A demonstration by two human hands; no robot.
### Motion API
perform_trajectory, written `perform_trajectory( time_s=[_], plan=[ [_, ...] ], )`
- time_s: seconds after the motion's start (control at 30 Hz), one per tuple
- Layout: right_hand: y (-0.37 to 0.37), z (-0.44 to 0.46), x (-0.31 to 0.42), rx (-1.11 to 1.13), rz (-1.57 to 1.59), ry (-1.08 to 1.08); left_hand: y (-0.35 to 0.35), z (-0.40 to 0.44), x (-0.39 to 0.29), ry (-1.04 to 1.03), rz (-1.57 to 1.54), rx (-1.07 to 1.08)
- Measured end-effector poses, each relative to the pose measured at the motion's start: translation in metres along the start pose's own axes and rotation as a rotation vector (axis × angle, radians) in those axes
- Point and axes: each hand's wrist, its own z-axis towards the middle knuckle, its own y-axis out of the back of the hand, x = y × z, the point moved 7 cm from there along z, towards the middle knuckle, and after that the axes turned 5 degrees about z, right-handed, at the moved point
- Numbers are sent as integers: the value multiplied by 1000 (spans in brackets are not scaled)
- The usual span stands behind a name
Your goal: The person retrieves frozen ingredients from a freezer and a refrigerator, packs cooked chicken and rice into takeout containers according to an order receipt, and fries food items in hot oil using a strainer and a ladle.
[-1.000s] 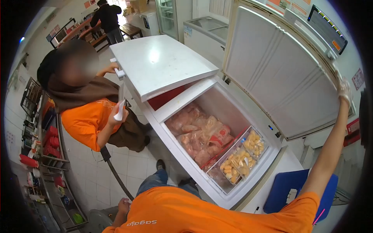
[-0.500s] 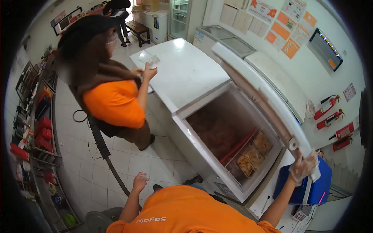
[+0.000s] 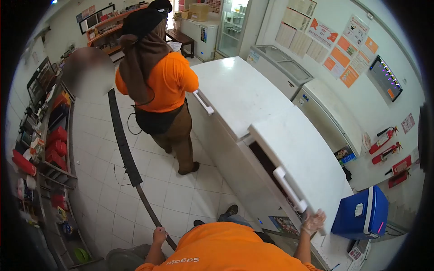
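Pale tiled floor (image 3: 174, 198) | freezer lid (image 3: 307, 153) white, flat, ajar | right grip (image 3: 313, 221) touching its corner, hold unclear; left grip (image 3: 159, 234) loosely clenched

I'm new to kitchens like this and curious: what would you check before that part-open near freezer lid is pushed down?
1. Near lid fully shut: not ok, a dark gap shows along its front.
2. Right hand at the lid: ok, by its near corner.
3. Left hand clear of the gap: ok, well away.
4. Co-worker clear of that lid: ok, standing beside the far lid.
5. Contents clear of the lid: cannot tell, hidden.
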Motion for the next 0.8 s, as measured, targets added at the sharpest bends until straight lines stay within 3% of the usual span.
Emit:
perform_trajectory(
  time_s=[0.07,0.13,0.23,0.33,0.37,0.43,0.47,0.5,0.53,0.6,0.67,0.73,0.8],
  plan=[
    [-37,-39,12,539,-59,-191,10,13,7,-29,-22,-12],
    [-41,-71,34,627,-230,-38,9,44,8,-102,-66,-9],
    [-17,-70,79,427,-33,105,13,56,-50,-58,-130,80],
    [-45,-64,145,516,480,-38,-4,46,-159,-39,-283,101],
    [-41,-61,185,400,794,15,-17,55,-191,-140,-253,203],
    [-36,-51,280,548,823,71,-45,59,-265,-194,-252,303],
    [-27,-41,335,616,833,106,-45,28,-332,-399,-358,415],
    [-15,-31,391,652,976,35,-78,56,-351,-560,-363,578],
    [4,-25,451,693,1116,-38,-69,29,-407,-967,-141,542],
    [65,-19,568,837,1415,-191,-45,-27,-490,-1300,216,333],
    [150,-14,681,1065,1587,-312,-22,-35,-533,-1245,306,171],
    [169,-19,783,1135,1454,101,7,-12,-556,-1149,318,57],
    [214,-24,860,1273,1521,219,52,34,-578,-1065,270,-37]
  ],
)
